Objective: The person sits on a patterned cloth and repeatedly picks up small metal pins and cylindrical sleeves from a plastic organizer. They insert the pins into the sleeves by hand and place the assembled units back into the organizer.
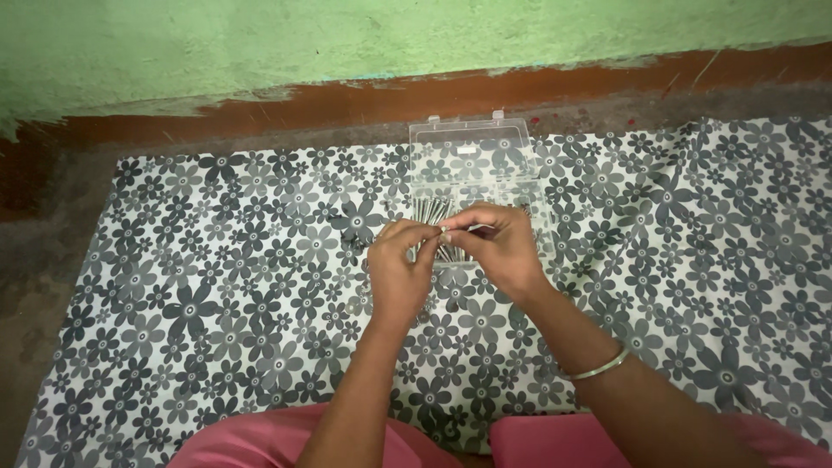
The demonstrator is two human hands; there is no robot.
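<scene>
Both hands meeting at centre: left hand [400, 260] and right hand [501, 247] pinching together, fingertips closing on a small item too tiny to identify. Lying directly beyond, at 12 o'clock: clear plastic box [472, 165], lid open, holding metal nails [431, 211], resting on flower-patterned cloth [217, 286].

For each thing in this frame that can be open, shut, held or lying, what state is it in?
clear plastic box: open, lid laid back flat toward the wall.
metal screws: lying in a pile inside the box.
left hand: fingertips pinched together over the box on something too small to identify.
right hand: fingertips pinched, meeting the left hand.
flowered cloth: spread flat on the floor.
</scene>
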